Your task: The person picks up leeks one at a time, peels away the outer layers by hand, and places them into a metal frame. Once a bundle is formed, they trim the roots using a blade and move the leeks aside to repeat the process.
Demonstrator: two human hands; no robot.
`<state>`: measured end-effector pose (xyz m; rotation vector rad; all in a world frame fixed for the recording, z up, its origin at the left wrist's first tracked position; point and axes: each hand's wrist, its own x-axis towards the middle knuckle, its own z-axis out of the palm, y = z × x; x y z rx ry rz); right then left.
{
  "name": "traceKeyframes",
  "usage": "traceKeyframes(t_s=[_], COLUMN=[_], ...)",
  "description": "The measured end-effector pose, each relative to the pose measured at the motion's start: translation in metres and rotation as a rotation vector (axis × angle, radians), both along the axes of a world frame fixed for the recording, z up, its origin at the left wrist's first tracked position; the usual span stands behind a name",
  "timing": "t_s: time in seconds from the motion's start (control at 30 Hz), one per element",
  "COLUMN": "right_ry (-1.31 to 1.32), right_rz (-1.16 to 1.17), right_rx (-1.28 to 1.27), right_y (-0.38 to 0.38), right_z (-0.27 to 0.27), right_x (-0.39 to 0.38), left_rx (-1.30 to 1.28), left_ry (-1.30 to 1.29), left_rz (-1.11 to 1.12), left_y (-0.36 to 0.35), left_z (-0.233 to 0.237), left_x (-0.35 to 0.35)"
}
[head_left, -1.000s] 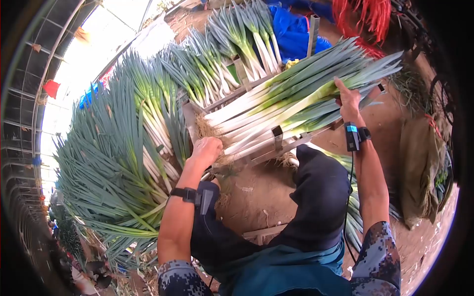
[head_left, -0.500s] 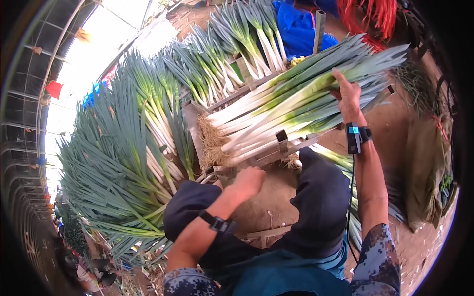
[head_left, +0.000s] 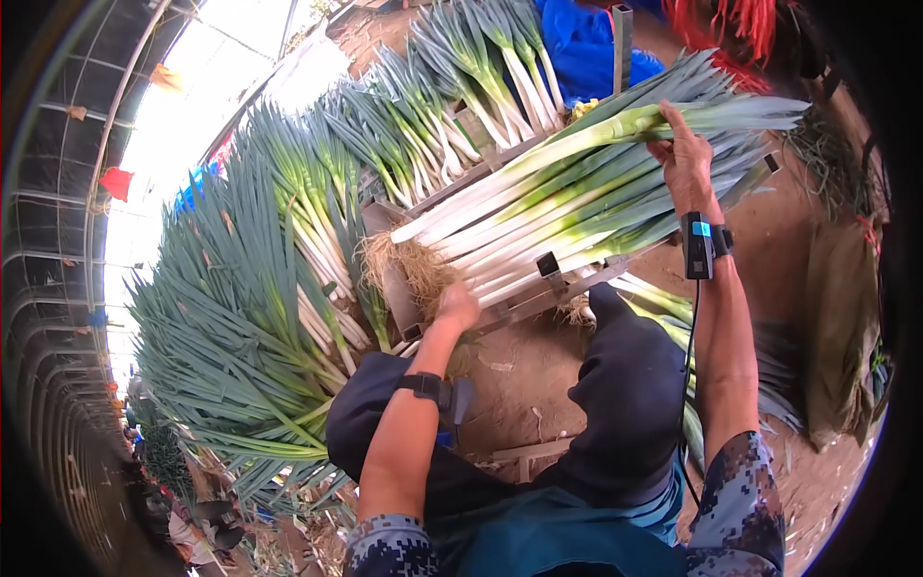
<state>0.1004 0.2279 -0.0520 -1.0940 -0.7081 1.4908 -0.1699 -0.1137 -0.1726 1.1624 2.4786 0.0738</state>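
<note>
A thick bundle of long leeks (head_left: 577, 197), white stems and green leaves, lies across a grey metal frame (head_left: 548, 279). My left hand (head_left: 456, 308) presses against the root end of the bundle, touching the tangled roots (head_left: 409, 262). My right hand (head_left: 685, 159) rests on the leafy green part of the bundle, fingers spread over the leaves. Both wrists carry black straps with small devices.
A long row of stacked leeks (head_left: 279, 260) runs along the left, with more leeks (head_left: 461, 77) behind the frame. Blue sheeting (head_left: 577, 48) and red strings (head_left: 731, 24) lie at the back. Bare earth floor (head_left: 519, 365) is below; my dark-trousered knees sit close to the frame.
My left hand dropped away from the root end, then came back up against the roots. My right hand shifted a little up along the leaves, and the bundle sits slightly higher.
</note>
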Motion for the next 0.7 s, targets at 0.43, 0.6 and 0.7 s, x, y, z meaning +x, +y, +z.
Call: traceKeyframes(t_s=[0.43,0.6,0.7], right_ry=[-0.167,-0.242,-0.292], right_rz=[0.075,0.033,0.050], right_rx=[-0.069,-0.170,-0.194], right_y=[-0.021,-0.024,-0.030], right_z=[-0.037,-0.068,-0.072], right_x=[0.044,0.049,0.047], left_rx=[-0.453,-0.543,-0.614], left_ry=[-0.274,-0.183,-0.093], left_rz=[-0.395,-0.488,-0.479], left_y=[0.018,0.009,-0.003], left_z=[0.104,0.100,0.096], left_x=[-0.070,-0.076,-0.065])
